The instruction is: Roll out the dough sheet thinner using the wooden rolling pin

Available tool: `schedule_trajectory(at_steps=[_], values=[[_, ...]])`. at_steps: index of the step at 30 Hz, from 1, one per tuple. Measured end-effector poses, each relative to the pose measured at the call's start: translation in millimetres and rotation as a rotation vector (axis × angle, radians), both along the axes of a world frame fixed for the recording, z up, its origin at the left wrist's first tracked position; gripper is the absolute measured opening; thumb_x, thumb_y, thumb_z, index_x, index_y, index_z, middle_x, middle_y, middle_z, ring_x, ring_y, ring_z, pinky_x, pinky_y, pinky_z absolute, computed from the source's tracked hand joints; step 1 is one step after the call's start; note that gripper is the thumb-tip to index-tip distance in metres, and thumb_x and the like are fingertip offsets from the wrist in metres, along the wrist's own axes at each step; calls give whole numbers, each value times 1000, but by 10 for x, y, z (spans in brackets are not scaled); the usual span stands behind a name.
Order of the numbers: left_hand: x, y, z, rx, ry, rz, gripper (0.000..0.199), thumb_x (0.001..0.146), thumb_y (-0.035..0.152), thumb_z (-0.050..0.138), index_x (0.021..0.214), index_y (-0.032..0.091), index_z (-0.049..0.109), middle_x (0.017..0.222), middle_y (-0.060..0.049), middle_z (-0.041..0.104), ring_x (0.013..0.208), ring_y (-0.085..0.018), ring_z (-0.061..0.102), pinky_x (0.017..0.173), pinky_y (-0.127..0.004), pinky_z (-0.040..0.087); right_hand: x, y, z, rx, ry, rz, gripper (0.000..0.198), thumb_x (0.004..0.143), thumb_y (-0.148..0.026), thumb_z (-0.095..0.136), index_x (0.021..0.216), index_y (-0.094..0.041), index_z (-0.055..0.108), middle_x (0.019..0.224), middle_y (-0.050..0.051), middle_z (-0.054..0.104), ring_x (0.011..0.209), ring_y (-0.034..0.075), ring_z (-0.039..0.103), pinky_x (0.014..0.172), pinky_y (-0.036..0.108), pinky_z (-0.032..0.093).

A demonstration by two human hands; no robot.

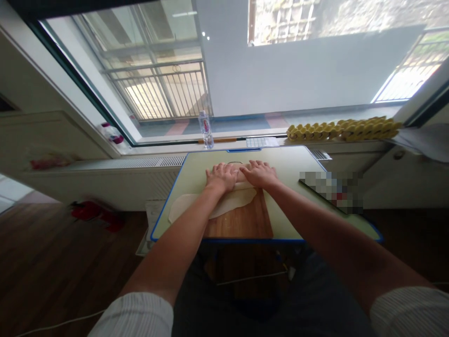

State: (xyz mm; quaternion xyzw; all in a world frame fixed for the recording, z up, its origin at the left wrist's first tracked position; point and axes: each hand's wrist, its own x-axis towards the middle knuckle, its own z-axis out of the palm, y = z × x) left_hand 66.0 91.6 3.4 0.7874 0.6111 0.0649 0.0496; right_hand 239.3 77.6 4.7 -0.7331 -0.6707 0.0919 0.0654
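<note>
Both hands lie on a sheet of pale dough (242,199) at the far part of a wooden cutting board (242,225). My left hand (221,177) is open, palm down, its fingers stretched forward. Close beside it, my right hand (260,174) is also open and palm down, its thumb near the left hand. Beneath the hands the dough forms a raised roll across the board; I cannot tell whether a rolling pin is inside. On the left, the flat sheet extends past the board onto the table.
The board rests on a pale green table (291,161) with a blue edge. A dark-edged flat item (324,193), partly blurred out, lies right. On the window sill stand a clear bottle (206,131) and yellow egg-carton-like trays (343,129). A red fire extinguisher (94,214) is on the floor.
</note>
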Motion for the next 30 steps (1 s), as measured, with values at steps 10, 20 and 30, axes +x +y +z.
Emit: schedule_trajectory(at_steps=[10, 20, 30], values=[[-1, -78, -6, -6, -14, -8, 68, 104, 60, 22, 162, 33, 44, 173, -8, 38, 157, -33, 35, 128, -66, 23, -17, -66, 5, 0, 77, -81, 88, 99, -76, 30, 167, -21, 35, 171, 17, 37, 151, 39, 39, 120, 58, 32], [-22, -823, -17, 60, 17, -5, 67, 106, 58, 23, 161, 31, 47, 172, -7, 41, 159, -30, 34, 131, -63, 20, -128, -896, -34, 191, -89, -53, 65, 105, -56, 32, 158, -20, 49, 162, 17, 50, 142, 39, 45, 115, 59, 34], [3, -554, -28, 42, 14, -4, 67, 105, 58, 23, 162, 32, 45, 174, -6, 37, 161, -31, 29, 131, -65, 15, -87, -648, 7, 145, -72, -11, 59, 105, -59, 33, 143, -24, 63, 154, 15, 58, 139, 38, 49, 114, 61, 34]])
